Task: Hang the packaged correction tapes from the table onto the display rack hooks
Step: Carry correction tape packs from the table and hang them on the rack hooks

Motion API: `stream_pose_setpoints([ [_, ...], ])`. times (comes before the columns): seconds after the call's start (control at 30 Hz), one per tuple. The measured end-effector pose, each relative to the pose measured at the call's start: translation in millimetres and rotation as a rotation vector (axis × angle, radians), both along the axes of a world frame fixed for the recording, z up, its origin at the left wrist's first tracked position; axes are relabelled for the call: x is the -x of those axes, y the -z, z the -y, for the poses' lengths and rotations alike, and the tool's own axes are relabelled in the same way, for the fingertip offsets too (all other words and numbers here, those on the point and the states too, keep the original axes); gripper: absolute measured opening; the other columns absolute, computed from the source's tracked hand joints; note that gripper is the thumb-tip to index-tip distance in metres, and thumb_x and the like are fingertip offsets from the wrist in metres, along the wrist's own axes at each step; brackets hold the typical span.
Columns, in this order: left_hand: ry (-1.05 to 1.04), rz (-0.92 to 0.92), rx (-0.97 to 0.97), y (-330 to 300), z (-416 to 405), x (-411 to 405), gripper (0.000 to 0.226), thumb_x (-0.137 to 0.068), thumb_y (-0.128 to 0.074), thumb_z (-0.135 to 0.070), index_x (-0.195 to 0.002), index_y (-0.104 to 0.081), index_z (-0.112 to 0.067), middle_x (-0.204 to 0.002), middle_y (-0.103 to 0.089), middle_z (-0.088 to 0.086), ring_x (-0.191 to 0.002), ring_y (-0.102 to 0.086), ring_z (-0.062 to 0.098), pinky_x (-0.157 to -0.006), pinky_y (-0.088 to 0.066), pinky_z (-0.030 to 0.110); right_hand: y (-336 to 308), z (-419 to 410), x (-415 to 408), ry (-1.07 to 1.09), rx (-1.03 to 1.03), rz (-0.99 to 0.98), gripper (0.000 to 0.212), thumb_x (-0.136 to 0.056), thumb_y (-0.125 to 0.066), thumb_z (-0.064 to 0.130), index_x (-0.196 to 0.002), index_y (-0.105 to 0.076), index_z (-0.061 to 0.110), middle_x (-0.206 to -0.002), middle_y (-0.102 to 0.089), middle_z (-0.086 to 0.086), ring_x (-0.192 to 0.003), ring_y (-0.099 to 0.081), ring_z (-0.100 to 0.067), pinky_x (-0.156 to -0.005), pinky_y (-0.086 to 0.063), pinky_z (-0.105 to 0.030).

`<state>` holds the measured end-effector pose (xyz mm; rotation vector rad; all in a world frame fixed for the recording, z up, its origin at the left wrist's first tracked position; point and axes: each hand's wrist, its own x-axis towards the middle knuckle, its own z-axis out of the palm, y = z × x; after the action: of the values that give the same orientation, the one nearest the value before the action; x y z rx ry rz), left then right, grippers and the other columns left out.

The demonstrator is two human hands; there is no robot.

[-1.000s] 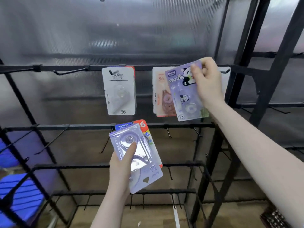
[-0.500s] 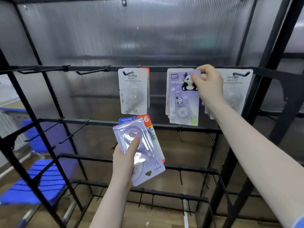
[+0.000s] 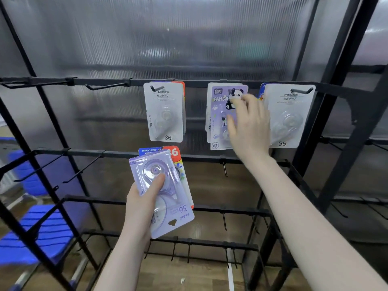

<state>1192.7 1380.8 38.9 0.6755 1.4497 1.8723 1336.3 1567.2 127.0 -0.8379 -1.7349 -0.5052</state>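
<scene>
Holding 2 packs (image 3: 160, 192) upright, left hand (image 3: 142, 203) clamped; right hand (image 3: 248, 131), fingers apart, nearer, up-right; free hook (image 3: 105, 86) upper-left.

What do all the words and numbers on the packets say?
"JINUO", "36": left hanging white packet.
"PANDA": hanging purple packet.
"JINUO", "36": right hanging white packet.
"JINUO", "36": red-and-blue packet in left hand.
"36", "BoBo": held lilac packet, upside down.
Small print: unreadable.

Translucent ribbed wall panel (image 3: 189, 38), wooden floor (image 3: 199, 276), blue chair (image 3: 31, 234)
</scene>
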Motion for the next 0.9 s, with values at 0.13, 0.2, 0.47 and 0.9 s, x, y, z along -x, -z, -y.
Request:
stream_pose_setpoints([
  [0.13,-0.001,0.015,0.024,10,9,9,0.022,-0.09,-0.065,-0.03,-0.11,-0.064,-0.02,-0.102,-0.074,0.008,-0.091,-0.071,0.03,-0.081,-0.055,0.047,43,41,20,-0.187,0.117,0.067,0.029,-0.087,-0.048,0.023,-0.106,-0.064,0.007,-0.107,-0.062,-0.012,-0.097,-0.058,-0.03,-0.083,-0.044,-0.037],
  [0.2,-0.021,0.033,0.031,17,15,15,0.024,-0.088,-0.067,-0.029,-0.11,-0.064,-0.019,-0.099,-0.074,0.007,-0.087,-0.072,0.027,-0.072,-0.057,0.039,64,57,35,-0.266,0.189,0.116,0.032,-0.088,-0.046,0.026,-0.107,-0.065,0.008,-0.108,-0.063,-0.011,-0.099,-0.059,-0.028,-0.086,-0.041,-0.034],
  [0.47,-0.046,0.013,0.082,37,40,70,0.038,-0.068,-0.08,-0.03,-0.102,-0.067,-0.018,-0.102,-0.073,0.01,-0.091,-0.071,0.028,-0.083,-0.055,0.044,100,107,113,-0.531,0.652,0.238,0.033,-0.095,-0.046,0.034,-0.121,-0.058,0.018,-0.113,-0.06,0.001,-0.099,-0.057,-0.017,-0.083,-0.044,-0.03],
  [0.9,-0.299,-0.012,-0.003,47,78,245,0.053,-0.062,-0.084,-0.03,-0.11,-0.065,-0.016,-0.101,-0.074,0.002,-0.095,-0.07,0.023,-0.086,-0.056,0.047,135,192,265,-0.981,1.511,-0.121,0.046,-0.075,-0.076,0.005,-0.111,-0.056,0.025,-0.079,-0.068,-0.005,-0.065,-0.063,-0.008,-0.066,-0.051,-0.021],
])
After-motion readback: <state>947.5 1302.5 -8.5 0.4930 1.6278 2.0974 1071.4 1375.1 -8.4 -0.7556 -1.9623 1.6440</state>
